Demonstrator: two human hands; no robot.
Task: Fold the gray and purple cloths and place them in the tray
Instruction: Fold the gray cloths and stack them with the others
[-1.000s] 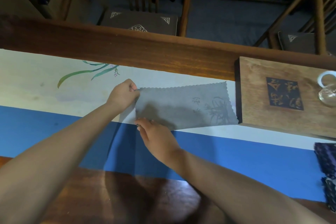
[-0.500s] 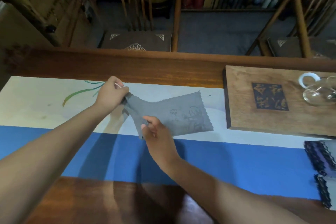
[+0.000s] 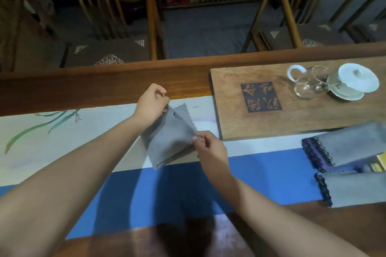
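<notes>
Gray cloth [image 3: 170, 142] went from flat to doubled over, lifted off the table runner [image 3: 62, 142] just left of the tray [image 3: 292, 117]. Left hand [image 3: 151, 103] and right hand [image 3: 211, 147] each kept a pinching grip on upper corners. First fold done, tray placement pending

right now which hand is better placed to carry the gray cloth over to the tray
Right. The right hand pinches the gray cloth on the side nearer the wooden tray; the left hand pinches its far corner.

Single head cam, wide-angle, looking forward and down over bench [image 3: 117, 87]; forearms close, chairs beyond.
</notes>
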